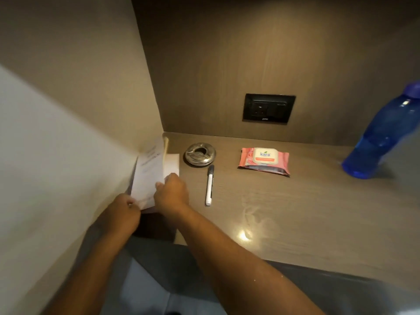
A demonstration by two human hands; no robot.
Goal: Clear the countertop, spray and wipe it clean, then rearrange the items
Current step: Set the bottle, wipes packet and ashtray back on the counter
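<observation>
1. My left hand (123, 209) grips the near corner of the thin white printed paper sheets (148, 172), fingers closed on the edge. The stack stands tilted against the pale side wall at the far left of the worktop (295, 212), so it needs support from below. I cannot tell how many sheets there are.
2. My right hand (172, 193) closes on the right edge of the same sheets, fingers curled over it. I judge that both hands are used because loose paper is limp and fans apart; whether it is being lifted or set down cannot be told.
3. The round polished-metal ashtray (200, 154) sits flat just right of the paper. Its surface is hard, smooth and reflective.
4. The slim white marker pen with a black cap (209, 185) lies in front of the ashtray, cap toward the wall. It is cylindrical and may roll if nudged.
5. The flat pink soft-plastic wet-wipes pack with a white flip lid (264, 160) lies lid up, well apart from the pen.
6. The translucent blue plastic water bottle (384, 133) stands at the far right edge, out of the working zone.
7. The worktop is a wood-grain laminate, glossy enough to reflect a lamp.
</observation>
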